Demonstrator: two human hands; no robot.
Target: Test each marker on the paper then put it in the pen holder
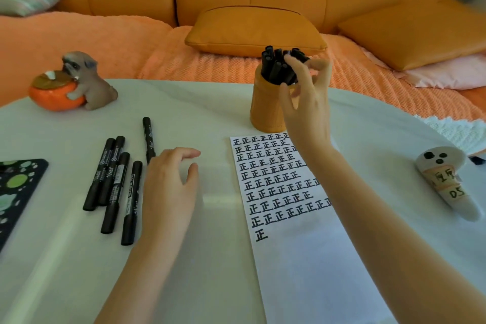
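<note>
At the far left lies a black board (15, 192) with green spots. Behind it a toy dog (86, 79) hugs an orange pot (52, 97).

Next come five black markers (117, 187), lying flat on the white bench (210, 113). I think they will be light and stiff, with smooth round sides, so they may roll or slip. The best place to take one is the middle of its body, between thumb and fingers, away from the cap.

The left hand (168, 187) rests on the bench just beside the nearest marker and covers the end of the one behind. Its fingers are loosely bent and hold nothing.

Then comes the paper (302, 271), full of black test marks at the top and bare lower down.

The orange pen holder (264, 110) stands just past the paper's top edge, packed with standing markers (273, 66). The right hand (307, 108) is up at their tops. One fingertip touches them. The fingers are spread loosely, and I see nothing pinched.

At the far right lies a white ghost toy (441, 179).
</note>
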